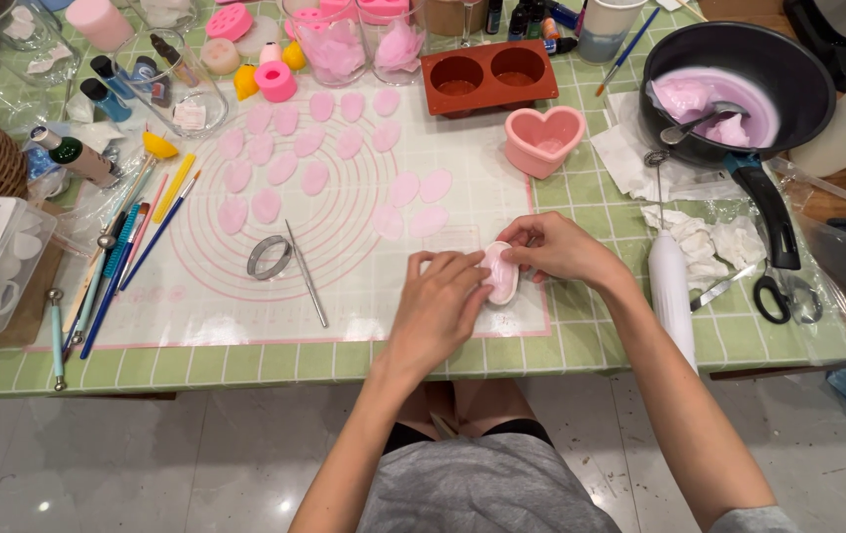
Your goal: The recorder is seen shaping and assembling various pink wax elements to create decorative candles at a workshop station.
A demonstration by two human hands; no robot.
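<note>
- Pale pink and soft-looking, an oval petal piece [500, 272] is pinched between both hands over the white silicone mat [364, 296], close to its near right corner.
- The left hand [440, 306] is curled, fingertips pressed to the piece's left side; the right hand [558, 249] grips its far edge between thumb and fingers.
- The step in hand appears to be shaping; the next move is judged to call for light, even pressure, since the piece looks thin.
- Finished pink petals [314, 148] are laid in arcs across the mat's far half, well apart from the hands.
- A metal ring cutter [269, 258] and a thin metal tool [306, 273] lie to the left; open mat remains between them and the hands.
- The surface's [581, 336] near edge lies just beyond the wrists, and a white cylinder [671, 291] is near the right forearm.
</note>
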